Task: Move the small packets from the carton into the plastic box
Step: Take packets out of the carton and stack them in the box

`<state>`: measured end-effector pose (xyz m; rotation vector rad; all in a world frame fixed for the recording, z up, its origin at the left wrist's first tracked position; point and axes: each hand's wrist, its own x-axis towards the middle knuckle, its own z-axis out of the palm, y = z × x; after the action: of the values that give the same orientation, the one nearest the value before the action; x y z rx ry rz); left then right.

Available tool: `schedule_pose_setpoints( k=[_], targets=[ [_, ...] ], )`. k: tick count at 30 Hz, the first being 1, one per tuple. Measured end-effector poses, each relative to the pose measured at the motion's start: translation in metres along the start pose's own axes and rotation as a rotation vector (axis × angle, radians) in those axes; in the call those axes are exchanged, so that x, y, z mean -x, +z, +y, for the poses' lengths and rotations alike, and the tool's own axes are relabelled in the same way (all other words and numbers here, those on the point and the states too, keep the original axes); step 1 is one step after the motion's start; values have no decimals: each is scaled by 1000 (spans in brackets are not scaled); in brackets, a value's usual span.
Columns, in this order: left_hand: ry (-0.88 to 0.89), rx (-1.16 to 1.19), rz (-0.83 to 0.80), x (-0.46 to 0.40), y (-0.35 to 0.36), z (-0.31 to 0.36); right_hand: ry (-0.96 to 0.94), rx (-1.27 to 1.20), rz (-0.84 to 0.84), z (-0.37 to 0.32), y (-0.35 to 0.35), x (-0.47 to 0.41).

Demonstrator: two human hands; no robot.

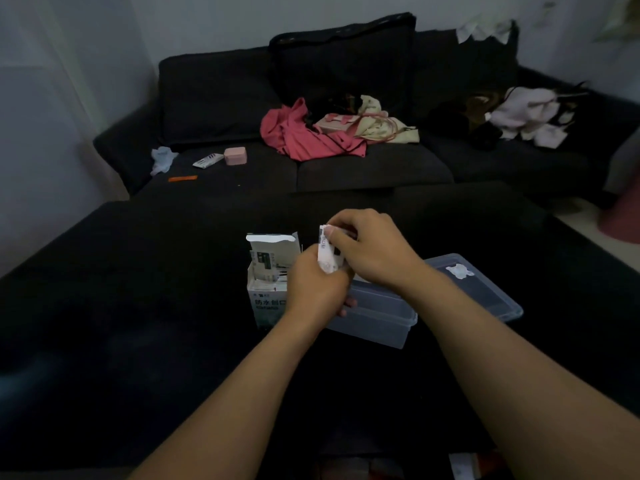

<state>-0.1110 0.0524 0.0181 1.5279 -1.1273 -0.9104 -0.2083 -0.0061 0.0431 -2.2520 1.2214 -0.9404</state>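
A white carton (268, 289) stands open on the dark table, its flap up, with several small packets showing inside. Right of it lies a clear plastic box (377, 317). Both hands hold a small bundle of white packets (326, 252) upright, between the carton and the box and above the box's left end. My left hand (313, 289) grips the bundle's lower end. My right hand (367, 247) pinches its top with thumb and fingers. The inside of the box is hidden behind my hands.
The box's clear lid (481, 289) lies right of the box with a white sticker on it. Behind the dark table (138, 306) is a black sofa (346, 161) with red clothing (304, 133), a pink case (235, 156) and other items.
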Motion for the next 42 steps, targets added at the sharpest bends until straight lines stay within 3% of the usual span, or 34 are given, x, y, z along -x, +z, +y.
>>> schedule_pose_setpoints(
  k=[3,6,9,11,15,19,22,26,30,35,42],
  targets=[
    [116,-139,93,-4,2,-5,16,-112,-39,2,-2,3],
    [150,-204,135,-8,3,-9,224,-525,-17,3,-7,7],
    [188,-206,144,-10,2,-14,428,-864,-155,5,-5,12],
    [210,-246,121,-13,3,-19,448,-804,-234,8,-1,13],
    [186,-291,17,-17,1,-24,471,-727,-224,16,0,11],
    [172,-508,-135,-14,-13,-20,587,-815,-88,37,0,3],
    [146,-701,-127,-9,-27,-20,714,-747,-27,55,5,-5],
    [135,-968,-219,0,-34,-27,814,-467,-206,58,22,-8],
    [190,-1046,-232,1,-31,-29,869,-246,-356,53,36,-9],
    [220,-989,-277,7,-21,-35,827,-60,-480,50,52,-6],
    [253,-1050,-168,6,-15,-42,607,318,-565,41,61,-15]
  ],
)
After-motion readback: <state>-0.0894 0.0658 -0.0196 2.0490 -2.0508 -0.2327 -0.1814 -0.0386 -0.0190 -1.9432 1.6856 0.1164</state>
